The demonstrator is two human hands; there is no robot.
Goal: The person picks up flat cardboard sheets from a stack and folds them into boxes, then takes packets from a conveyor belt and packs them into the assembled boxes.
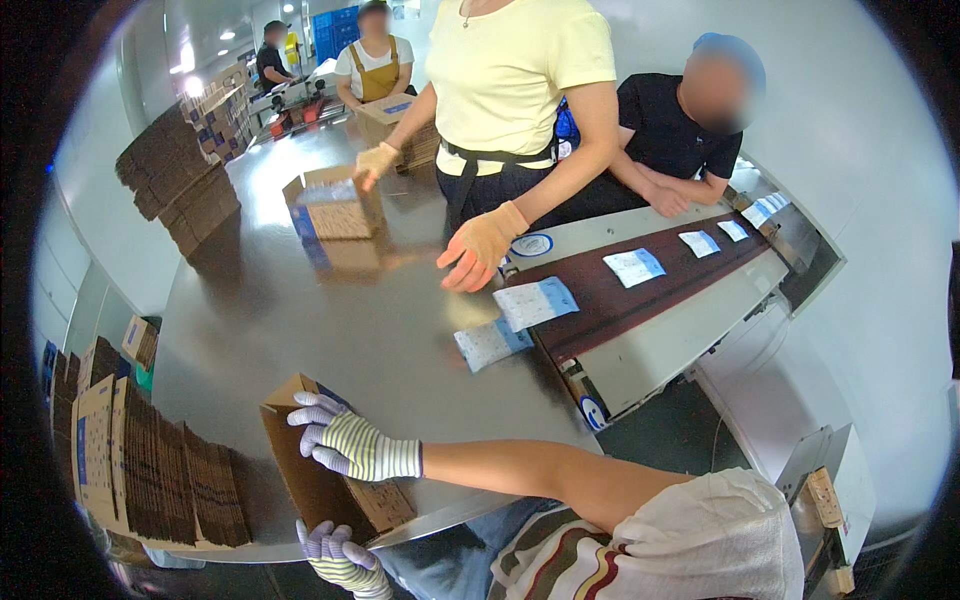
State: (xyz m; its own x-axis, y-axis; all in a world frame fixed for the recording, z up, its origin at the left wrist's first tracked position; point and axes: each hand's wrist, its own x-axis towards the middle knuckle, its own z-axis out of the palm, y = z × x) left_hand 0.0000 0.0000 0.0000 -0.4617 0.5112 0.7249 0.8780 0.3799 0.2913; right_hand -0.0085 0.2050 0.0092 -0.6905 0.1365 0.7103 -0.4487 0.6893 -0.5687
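An open cardboard carton [315, 478] stands tilted at the table's near edge, with its inside facing up. My right hand [345, 437], in a striped knit glove, reaches across its far end, fingers curled over the cardboard. At the near end my left hand [340, 560], gloved alike, grips the carton's lower rim; its wrist is cut off by the picture's bottom. Several flattened cartons [155, 460] stand packed upright to the left of my hands.
Across the metal table [230, 340], a co-worker's orange-gloved hand [483, 246] hovers near white-and-blue packets [493, 345] at the end of a conveyor [600, 300]. The other gloved hand touches a filled carton [335, 205]. Another person sits beside the belt. Brown cardboard stacks [180, 180] rise at the far left.
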